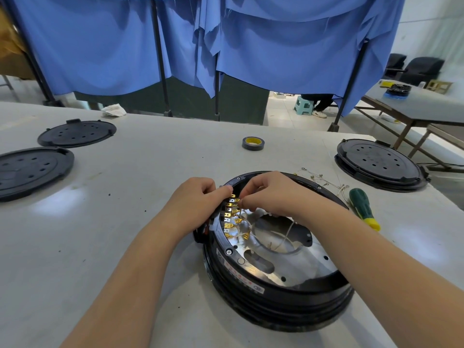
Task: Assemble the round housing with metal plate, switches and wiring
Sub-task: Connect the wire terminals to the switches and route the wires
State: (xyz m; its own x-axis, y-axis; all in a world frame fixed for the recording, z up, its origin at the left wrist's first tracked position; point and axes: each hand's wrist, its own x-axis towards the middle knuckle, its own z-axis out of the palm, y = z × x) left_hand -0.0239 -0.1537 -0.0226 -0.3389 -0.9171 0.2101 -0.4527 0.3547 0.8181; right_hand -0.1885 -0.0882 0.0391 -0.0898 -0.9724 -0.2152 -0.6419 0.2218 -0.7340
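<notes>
With the round housing (263,295) steadied by the curled left hand (198,199), a brass connector (237,202) pinched by the right hand (266,192) should be pushed on squarely.

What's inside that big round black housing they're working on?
Inside the round housing lies a shiny metal plate with a large round hole, thin pale wires and a row of brass terminals. The hands cover its far edge; beneath the plate is hidden.

tape roll (253,143), screwdriver (363,207), blue curtains (276,41)
</notes>
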